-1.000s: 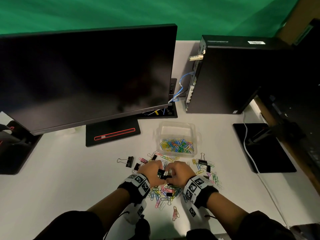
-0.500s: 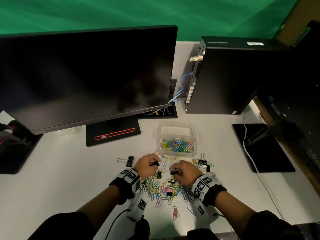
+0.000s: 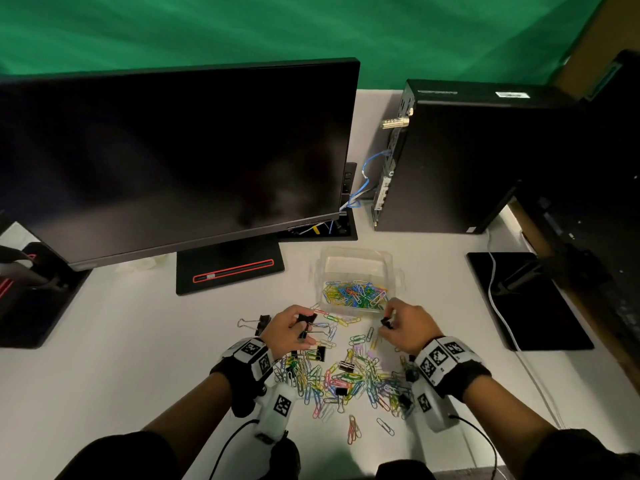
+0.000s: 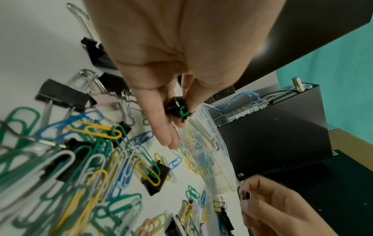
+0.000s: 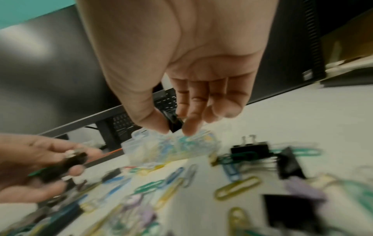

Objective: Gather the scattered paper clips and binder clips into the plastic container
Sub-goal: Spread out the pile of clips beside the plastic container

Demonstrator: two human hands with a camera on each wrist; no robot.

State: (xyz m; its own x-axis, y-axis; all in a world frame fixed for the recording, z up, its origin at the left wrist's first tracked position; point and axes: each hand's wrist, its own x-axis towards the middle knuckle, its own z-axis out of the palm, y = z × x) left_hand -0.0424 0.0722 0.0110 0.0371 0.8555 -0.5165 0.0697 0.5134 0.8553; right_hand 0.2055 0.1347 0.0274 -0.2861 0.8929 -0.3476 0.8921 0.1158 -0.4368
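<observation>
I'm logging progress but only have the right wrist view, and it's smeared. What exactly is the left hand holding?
Observer: The left hand pinches a black binder clip with a green paper clip hooked on it.
Operator: Any binder clips in the container yet?
Observer: None visible from the head view. The plastic container shows only coloured paper clips, heaped in its near half.
Operator: Anything lying outside the main pile?
Observer: A lone binder clip lies on the table just left of the left hand, apart from the pile.

An office desk (image 3: 121,341): monitor (image 3: 173,161), computer tower (image 3: 467,161), scattered paper clips (image 3: 346,379).
</observation>
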